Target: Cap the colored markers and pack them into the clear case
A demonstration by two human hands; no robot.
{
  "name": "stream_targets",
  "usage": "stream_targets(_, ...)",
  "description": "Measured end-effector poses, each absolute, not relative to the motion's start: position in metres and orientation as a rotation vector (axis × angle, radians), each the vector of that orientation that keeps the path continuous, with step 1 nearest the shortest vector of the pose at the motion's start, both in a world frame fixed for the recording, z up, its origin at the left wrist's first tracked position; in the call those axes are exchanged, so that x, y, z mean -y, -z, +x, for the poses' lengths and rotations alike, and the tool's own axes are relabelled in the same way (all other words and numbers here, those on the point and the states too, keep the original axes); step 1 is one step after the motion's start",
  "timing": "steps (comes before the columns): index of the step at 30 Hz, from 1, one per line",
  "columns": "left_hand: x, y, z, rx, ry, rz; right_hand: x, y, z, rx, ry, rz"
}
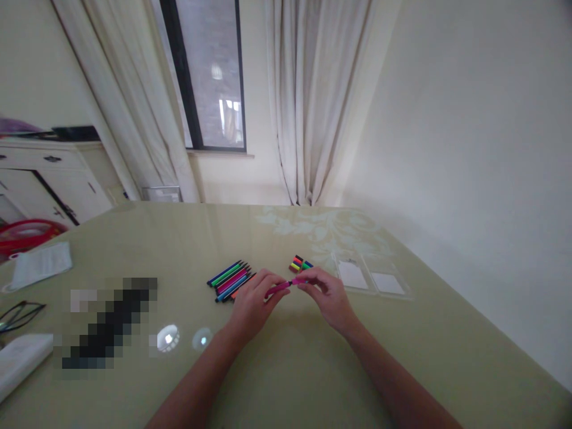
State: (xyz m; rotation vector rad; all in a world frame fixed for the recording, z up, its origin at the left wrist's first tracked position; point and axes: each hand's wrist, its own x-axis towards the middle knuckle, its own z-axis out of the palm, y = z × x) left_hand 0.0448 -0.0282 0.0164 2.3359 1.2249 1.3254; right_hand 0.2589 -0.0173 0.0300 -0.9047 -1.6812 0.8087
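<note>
Between my hands is a pink felt-tip pen [276, 289]. My left hand [257, 301] is closed around its barrel, and its dark tip end points right. My right hand [327, 297] pinches a pink pen cap [297, 280] at that end; whether the cap touches the tip I cannot tell. Left of my left hand lies a row of uncapped felt-tip pens [231, 279] in blue, green, pink and other colours, partly hidden by that hand. Just beyond my right hand sits a small group of coloured pen caps [296, 263], partly covered by the fingers.
A clear plastic case [370, 288] with white inserts lies open to the right. On the left of the glossy table [286, 369] are a face mask [41, 265], glasses [21, 314], a white object [22, 357] and a blurred-out dark item [111, 325]. A wall borders the right side.
</note>
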Motion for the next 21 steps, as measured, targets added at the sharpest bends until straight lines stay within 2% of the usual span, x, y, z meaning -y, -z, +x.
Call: stream_targets(21,0.028,-0.01,0.053,-1.255,-1.127,2.142,0.01,-0.027,0.271,1.837,-0.899,-0.965)
